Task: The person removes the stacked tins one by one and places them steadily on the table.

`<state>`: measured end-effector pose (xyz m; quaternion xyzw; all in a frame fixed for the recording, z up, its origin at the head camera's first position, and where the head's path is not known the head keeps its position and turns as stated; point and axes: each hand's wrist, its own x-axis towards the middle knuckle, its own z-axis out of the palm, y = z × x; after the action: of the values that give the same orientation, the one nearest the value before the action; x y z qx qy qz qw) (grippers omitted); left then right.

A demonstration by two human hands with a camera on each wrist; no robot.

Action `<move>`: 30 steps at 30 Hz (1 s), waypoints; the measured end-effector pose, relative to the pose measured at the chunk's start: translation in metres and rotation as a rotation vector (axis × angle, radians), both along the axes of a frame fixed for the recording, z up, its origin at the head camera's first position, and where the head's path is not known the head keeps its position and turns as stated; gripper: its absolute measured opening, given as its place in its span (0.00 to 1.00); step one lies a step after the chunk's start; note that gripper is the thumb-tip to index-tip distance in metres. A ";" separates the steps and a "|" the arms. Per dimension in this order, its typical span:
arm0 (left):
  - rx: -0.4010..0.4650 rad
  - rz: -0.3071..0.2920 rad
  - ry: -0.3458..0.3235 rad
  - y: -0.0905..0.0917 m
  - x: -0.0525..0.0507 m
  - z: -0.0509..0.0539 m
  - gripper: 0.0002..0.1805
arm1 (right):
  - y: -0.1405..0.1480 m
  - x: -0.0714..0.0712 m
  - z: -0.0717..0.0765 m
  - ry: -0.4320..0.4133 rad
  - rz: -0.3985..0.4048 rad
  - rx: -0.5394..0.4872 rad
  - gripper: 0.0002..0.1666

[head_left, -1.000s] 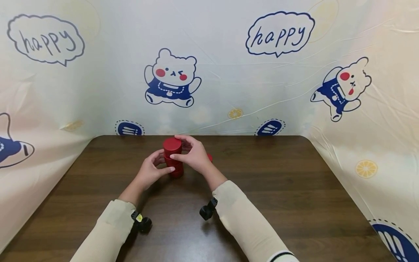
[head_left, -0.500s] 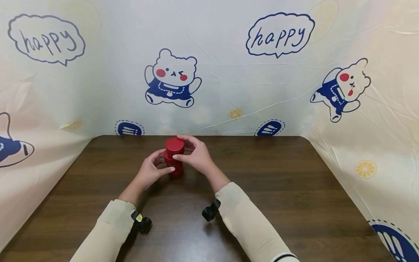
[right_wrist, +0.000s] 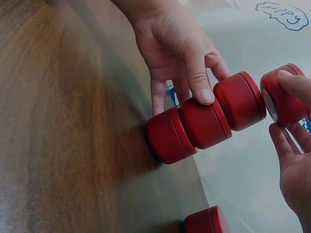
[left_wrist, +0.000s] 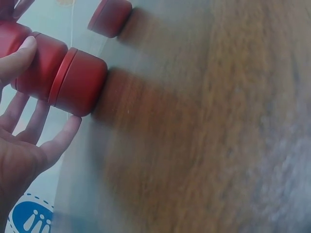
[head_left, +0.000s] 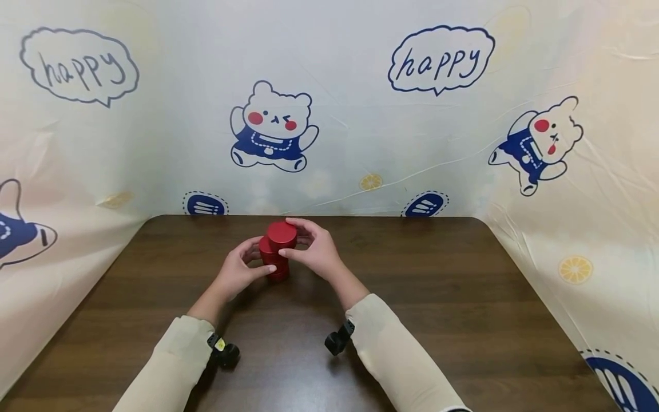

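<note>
The upper tin point(head_left: 282, 233), pinched by the right hand point(head_left: 318, 254), is over the right side of the stack point(right_wrist: 204, 124); contact is hard to tell. Let go there, it would probably drop, being half unsupported. The left hand point(head_left: 238, 272) grips the stack; a sideways nudge might topple it, perhaps into the spare tin point(left_wrist: 112, 18) apart from the stack.
</note>
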<state>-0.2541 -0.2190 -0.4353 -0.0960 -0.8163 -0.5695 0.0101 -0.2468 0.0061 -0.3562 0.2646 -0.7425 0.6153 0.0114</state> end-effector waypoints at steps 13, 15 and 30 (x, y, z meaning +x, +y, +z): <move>-0.010 0.010 -0.002 0.000 0.000 -0.004 0.42 | 0.007 -0.018 -0.032 -0.013 0.004 -0.052 0.37; -0.010 0.010 -0.002 -0.001 -0.001 -0.003 0.42 | 0.008 -0.022 -0.038 -0.017 -0.001 -0.066 0.37; -0.017 0.013 -0.010 0.000 -0.002 -0.003 0.42 | 0.018 -0.017 -0.043 0.003 -0.024 -0.055 0.36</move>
<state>-0.2565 -0.2188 -0.4385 -0.0879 -0.8217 -0.5631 0.0088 -0.2639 0.0241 -0.3995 0.2561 -0.7284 0.6349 0.0270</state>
